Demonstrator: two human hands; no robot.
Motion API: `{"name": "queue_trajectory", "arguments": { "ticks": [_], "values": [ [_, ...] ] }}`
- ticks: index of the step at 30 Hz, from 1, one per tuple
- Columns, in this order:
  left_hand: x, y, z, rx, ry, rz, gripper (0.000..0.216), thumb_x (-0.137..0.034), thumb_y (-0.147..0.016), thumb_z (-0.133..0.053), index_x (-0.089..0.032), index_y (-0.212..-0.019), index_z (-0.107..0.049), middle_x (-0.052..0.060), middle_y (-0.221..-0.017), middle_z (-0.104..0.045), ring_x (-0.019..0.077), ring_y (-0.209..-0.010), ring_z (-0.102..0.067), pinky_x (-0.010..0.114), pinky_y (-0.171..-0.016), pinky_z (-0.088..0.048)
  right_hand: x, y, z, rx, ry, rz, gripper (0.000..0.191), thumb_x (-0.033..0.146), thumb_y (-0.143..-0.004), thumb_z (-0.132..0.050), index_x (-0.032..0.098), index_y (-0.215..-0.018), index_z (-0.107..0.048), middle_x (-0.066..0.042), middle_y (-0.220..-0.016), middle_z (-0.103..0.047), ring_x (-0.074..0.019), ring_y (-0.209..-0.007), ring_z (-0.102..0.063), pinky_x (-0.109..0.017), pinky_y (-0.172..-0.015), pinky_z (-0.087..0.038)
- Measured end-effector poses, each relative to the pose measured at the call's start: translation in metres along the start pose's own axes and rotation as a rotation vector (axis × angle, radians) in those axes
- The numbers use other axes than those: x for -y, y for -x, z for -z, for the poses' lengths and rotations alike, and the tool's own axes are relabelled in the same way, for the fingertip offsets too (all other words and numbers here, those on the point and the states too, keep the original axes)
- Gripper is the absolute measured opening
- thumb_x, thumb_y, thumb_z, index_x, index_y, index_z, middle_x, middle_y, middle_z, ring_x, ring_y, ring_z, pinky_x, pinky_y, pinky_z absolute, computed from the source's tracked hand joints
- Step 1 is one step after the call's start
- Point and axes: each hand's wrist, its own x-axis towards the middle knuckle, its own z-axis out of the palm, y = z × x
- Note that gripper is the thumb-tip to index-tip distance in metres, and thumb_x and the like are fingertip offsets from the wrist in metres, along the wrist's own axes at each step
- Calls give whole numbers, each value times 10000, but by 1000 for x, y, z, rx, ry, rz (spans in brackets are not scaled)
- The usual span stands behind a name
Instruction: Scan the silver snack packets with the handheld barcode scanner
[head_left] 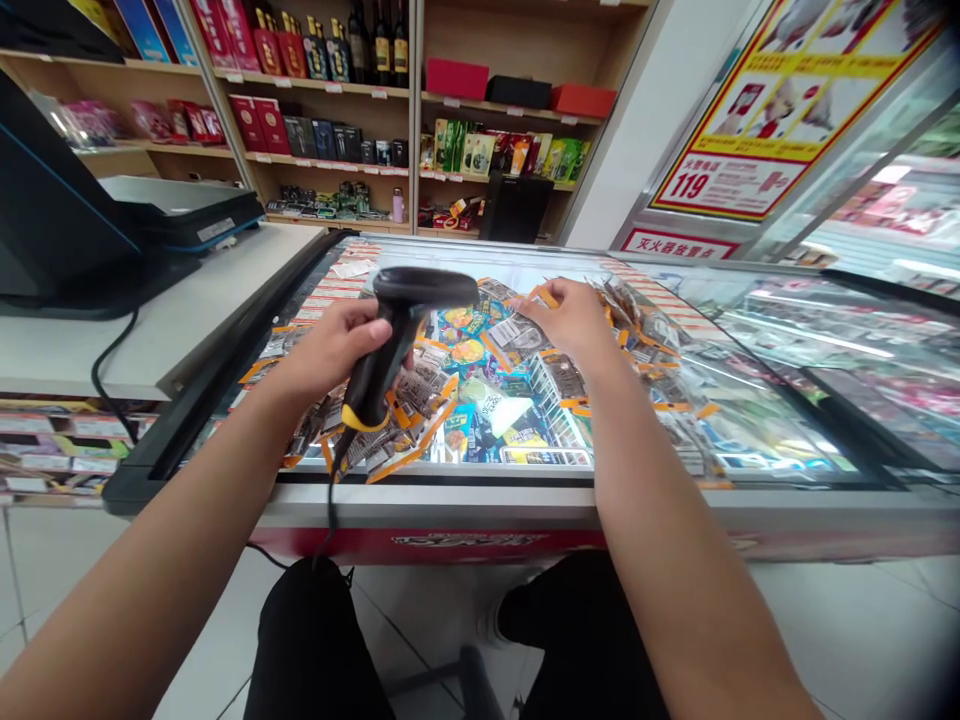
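My left hand (337, 348) grips the pistol-grip barcode scanner (384, 355); I can't tell whether my right hand (568, 318) pinches the orange-edged packet (517, 337) atop the chest freezer (465, 505), probably light, slippery, best held edgewise.

Reached forward with both bare forearms, with the left arm (187, 510) and the right arm (664, 500) slanting inward from the lower corners. Curled the left hand (335, 348) into a grip, with the thumb laid across it and the fingers mostly hidden. Angled the right hand (574, 315) inward, back upward, with bent fingers. Spread both knees (309, 615) apart below.
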Motion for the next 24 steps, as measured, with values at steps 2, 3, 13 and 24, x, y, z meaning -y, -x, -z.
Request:
{"name": "queue_trajectory", "arguments": {
  "ticks": [2,3,13,24],
  "values": [
    [-2,2,1,152,-30,53,543,-701,-734,-797,-192,-916,-751,61,-708,-754,197,-475,-649,295,-423,-530,8,3,-2,-21,-111,30,338,481,-882,-777,200,-782,-616,-7,-712,-571,-170,-685,-500,-300,-666,-404],
    [-3,3,2,206,-53,63,514,-675,-719,-817,-191,-881,-757,54,-670,-740,197,-454,-637,292,-409,-514,11,5,-3,-10,-141,45,355,498,-869,-788,202,-778,-616,-3,-709,-565,-167,-684,-489,-298,-661,-394],
    [-4,3,1,236,-116,-14,474,-615,-747,-830,-157,-853,-769,34,-571,-685,173,-421,-614,230,-369,-434,17,5,-12,58,-183,117,482,537,-1027,-583,166,-748,-710,49,-546,-286,-134,-546,-298,-313,-578,-238],
    [-4,1,3,217,-128,-22,465,-568,-736,-840,-133,-857,-728,18,-587,-684,150,-438,-600,205,-383,-398,21,11,-22,222,-194,60,442,472,-1064,-581,157,-829,-783,56,-515,-247,-125,-486,-243,-318,-532,-246]
  ]
}}
